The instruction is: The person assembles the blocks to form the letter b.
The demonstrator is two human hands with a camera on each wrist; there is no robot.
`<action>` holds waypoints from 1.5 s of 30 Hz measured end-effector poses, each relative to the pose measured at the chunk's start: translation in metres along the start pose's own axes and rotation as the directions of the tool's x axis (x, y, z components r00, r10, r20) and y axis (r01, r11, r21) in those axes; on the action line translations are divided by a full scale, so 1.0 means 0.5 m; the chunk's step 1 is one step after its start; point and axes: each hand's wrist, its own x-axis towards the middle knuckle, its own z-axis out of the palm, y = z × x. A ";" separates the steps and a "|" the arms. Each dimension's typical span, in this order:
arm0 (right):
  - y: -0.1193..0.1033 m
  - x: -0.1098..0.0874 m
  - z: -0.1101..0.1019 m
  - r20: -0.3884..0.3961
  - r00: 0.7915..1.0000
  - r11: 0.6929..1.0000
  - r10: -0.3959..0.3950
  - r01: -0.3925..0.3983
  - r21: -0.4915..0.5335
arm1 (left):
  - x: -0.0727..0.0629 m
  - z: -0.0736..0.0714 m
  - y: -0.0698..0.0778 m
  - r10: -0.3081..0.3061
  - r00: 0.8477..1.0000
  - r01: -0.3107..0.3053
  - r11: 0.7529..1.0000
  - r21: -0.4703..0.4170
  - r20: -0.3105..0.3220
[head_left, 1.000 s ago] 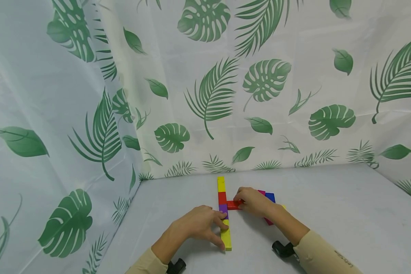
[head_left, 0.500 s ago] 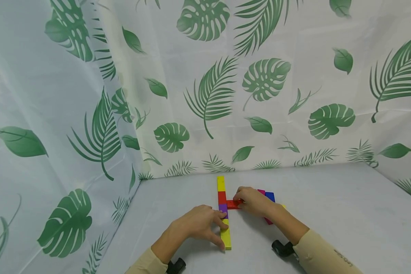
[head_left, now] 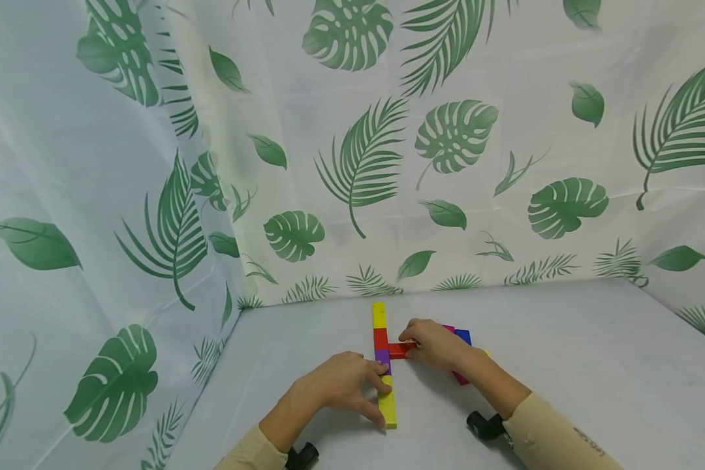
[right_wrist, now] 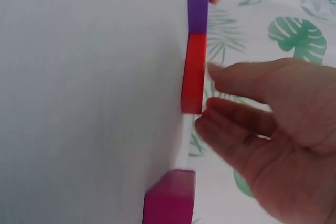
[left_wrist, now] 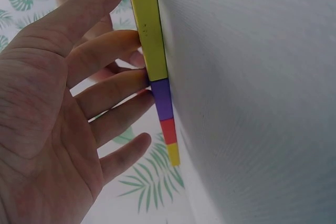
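Note:
A straight row of blocks lies on the white table: yellow [head_left: 378,314] at the far end, then a red one [head_left: 381,339], a purple one [head_left: 380,356] and yellow at the near end [head_left: 390,416]. My left hand [head_left: 345,382] spreads along the near half. Its fingertips rest at the top of the purple and near yellow parts, and the thumb reaches the near end. Another red block [right_wrist: 194,74] lies crosswise against the row's right side. My right hand [head_left: 437,344] covers its outer end, with thumb and fingertips right at the block's top edge and end.
Behind my right hand and forearm, partly hidden, are more blocks: magenta [head_left: 461,378], blue [head_left: 463,337] and a bit of yellow [head_left: 487,354]. White sheets with green leaves [head_left: 352,163] close off the table's back and left. Black wrist mounts [head_left: 486,425] hang below both wrists.

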 end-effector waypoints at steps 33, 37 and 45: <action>0.044 -0.022 -0.085 -0.053 0.998 0.994 0.027 -0.021 0.110 | 0.002 0.004 -0.001 -0.024 0.999 0.025 1.000 -0.013 0.022; 0.049 -0.023 -0.090 -0.041 0.998 0.992 0.037 -0.031 0.122 | 0.002 0.005 0.000 -0.030 0.999 0.031 0.999 -0.025 0.025; 0.064 -0.027 -0.099 -0.023 0.999 0.991 0.029 -0.026 0.134 | 0.002 0.004 0.001 -0.028 0.999 0.028 1.000 -0.012 0.022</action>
